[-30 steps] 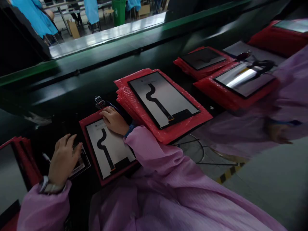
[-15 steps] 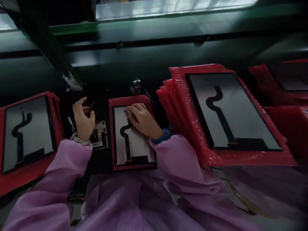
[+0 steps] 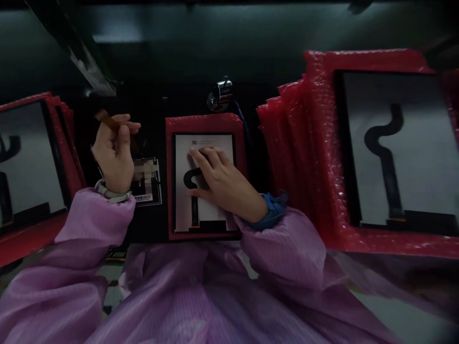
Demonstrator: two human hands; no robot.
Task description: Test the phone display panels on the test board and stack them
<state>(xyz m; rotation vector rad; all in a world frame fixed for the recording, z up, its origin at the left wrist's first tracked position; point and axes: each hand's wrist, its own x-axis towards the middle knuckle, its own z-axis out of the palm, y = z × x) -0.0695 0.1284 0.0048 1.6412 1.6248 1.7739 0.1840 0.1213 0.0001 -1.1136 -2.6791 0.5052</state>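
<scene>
A small white panel [image 3: 202, 210] with a black curved flex cable lies face down on a red bubble-wrap pad [image 3: 204, 125] right in front of me. My right hand [image 3: 222, 181] rests flat on it, fingers stretched over the cable's bend. My left hand [image 3: 114, 152] is raised to the left of the pad, fingers pinched on a thin brownish strip [image 3: 106, 119] that sticks up and left. Beneath that hand lies a small sheet of labels [image 3: 147, 181].
A stack of red pads with a larger panel [image 3: 398, 148] on top stands at the right. Another panel on red pads [image 3: 25, 162] is at the left. A small metal counter [image 3: 220, 91] sits behind the middle pad. The dark conveyor [image 3: 201, 43] runs beyond.
The view has swung left and closer. My left hand rose off the label sheet and now pinches a brown strip. My right hand slid down the panel onto the cable's bend.
</scene>
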